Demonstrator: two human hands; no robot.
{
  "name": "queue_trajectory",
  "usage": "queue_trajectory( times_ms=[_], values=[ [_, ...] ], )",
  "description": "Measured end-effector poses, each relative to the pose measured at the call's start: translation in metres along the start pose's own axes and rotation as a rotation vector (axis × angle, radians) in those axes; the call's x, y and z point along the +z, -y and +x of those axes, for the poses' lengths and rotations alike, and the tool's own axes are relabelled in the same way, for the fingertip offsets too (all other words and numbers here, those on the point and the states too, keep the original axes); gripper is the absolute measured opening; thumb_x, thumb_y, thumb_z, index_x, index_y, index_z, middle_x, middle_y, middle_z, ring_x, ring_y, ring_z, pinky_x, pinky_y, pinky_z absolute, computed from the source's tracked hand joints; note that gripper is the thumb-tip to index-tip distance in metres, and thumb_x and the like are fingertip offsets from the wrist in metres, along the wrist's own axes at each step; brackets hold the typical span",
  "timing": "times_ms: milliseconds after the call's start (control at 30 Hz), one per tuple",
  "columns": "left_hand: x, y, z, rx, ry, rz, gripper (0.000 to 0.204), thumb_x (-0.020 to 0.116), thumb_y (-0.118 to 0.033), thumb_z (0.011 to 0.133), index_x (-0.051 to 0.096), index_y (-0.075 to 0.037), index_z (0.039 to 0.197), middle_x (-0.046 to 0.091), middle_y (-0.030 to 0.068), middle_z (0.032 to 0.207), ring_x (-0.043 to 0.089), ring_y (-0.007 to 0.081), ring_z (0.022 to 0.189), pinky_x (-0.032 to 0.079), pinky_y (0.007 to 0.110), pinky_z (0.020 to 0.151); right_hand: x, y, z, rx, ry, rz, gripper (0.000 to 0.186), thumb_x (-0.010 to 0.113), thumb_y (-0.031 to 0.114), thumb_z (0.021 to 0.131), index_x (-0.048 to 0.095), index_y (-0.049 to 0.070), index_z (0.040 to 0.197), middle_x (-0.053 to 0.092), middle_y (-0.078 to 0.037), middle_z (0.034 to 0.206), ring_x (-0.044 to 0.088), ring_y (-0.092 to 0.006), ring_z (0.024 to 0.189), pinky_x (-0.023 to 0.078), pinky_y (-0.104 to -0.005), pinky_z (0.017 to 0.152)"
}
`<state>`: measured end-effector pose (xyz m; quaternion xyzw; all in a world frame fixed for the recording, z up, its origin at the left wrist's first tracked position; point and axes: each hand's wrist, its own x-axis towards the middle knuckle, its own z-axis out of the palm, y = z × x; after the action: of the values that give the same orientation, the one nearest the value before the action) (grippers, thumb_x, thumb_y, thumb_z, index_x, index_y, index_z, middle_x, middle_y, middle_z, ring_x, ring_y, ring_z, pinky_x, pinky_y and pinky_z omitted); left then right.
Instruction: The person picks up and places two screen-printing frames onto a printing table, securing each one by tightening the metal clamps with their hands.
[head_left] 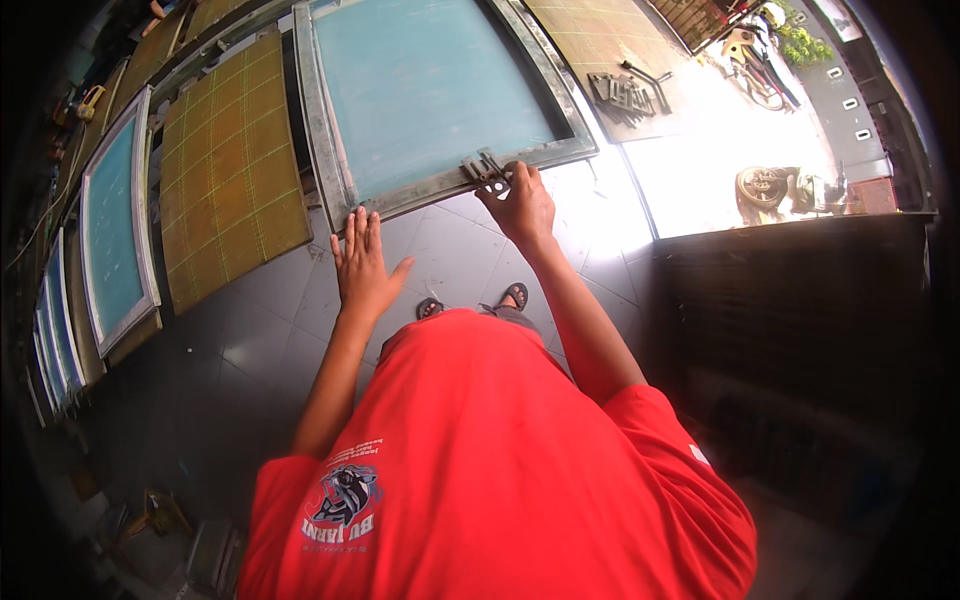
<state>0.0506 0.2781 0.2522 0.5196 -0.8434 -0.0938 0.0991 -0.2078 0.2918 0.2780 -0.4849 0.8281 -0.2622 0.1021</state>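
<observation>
A large screen-printing frame (330, 150) with teal mesh lies at the top of the head view, its near edge toward me. My left hand (365, 265) is open, fingers stretched out, with its fingertips at the frame's near left corner. My right hand (525, 208) is closed at the near edge, right of the middle, pinching a small grey metal piece with a round hole (497, 186). Slim grey metal strips (480, 165) lie on the frame's edge just beyond these fingers. Whether they join the held piece, I cannot tell.
On a board at the right lie several grey metal parts (622, 97) and a dark tool (650, 82). Left of the frame are a yellow-brown board with grid lines (235, 170) and a smaller teal screen (112, 215). Beyond the bright floor stands a motorcycle (780, 188).
</observation>
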Motion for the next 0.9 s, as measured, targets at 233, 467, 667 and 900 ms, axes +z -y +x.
queue_trajectory(
  times_ms=[233, 467, 667, 900],
  values=[
    [0.001, 0.004, 0.0, 0.009, 0.014, -0.007, 0.089, 0.065, -0.046, 0.081, 0.021, -0.006, 0.147, 0.019, 0.0135, 0.154, 0.014, 0.027, 0.144, 0.005, 0.05, 0.115, 0.004, -0.001, 0.0, 0.03, -0.024, 0.018, 0.054, 0.08, 0.037, 0.069, 0.056, 0.003, 0.102, 0.06, -0.015, 0.101, 0.063, -0.0322, 0.09, 0.05, -0.0424, 0.075],
    [0.001, 0.004, -0.002, 0.014, -0.009, -0.032, 0.087, 0.067, -0.041, 0.08, 0.022, -0.007, 0.146, 0.021, 0.0146, 0.153, 0.015, 0.0286, 0.143, 0.006, 0.05, 0.115, 0.01, -0.028, 0.01, 0.077, -0.139, 0.062, 0.058, 0.079, 0.038, 0.069, 0.049, 0.0, 0.101, 0.057, -0.019, 0.097, 0.059, -0.0358, 0.091, 0.048, -0.0449, 0.077],
    [0.0, 0.001, 0.0, -0.001, 0.001, -0.006, 0.088, 0.066, -0.045, 0.08, 0.023, -0.006, 0.146, 0.02, 0.0148, 0.154, 0.014, 0.0278, 0.144, 0.005, 0.049, 0.115, -0.033, -0.09, 0.04, 0.186, -0.229, -0.077, 0.058, 0.078, 0.04, 0.071, 0.055, -0.002, 0.104, 0.058, -0.02, 0.101, 0.059, -0.0363, 0.093, 0.048, -0.0445, 0.08],
    [-0.003, 0.0, 0.0, 0.0, 0.035, 0.015, 0.089, 0.065, -0.046, 0.081, 0.021, -0.006, 0.147, 0.017, 0.0136, 0.155, 0.012, 0.0267, 0.144, 0.003, 0.049, 0.115, -0.054, -0.116, 0.051, 0.182, -0.222, -0.08, 0.056, 0.079, 0.04, 0.07, 0.057, 0.0, 0.103, 0.058, -0.019, 0.1, 0.059, -0.0339, 0.094, 0.048, -0.0423, 0.08]
  ],
)
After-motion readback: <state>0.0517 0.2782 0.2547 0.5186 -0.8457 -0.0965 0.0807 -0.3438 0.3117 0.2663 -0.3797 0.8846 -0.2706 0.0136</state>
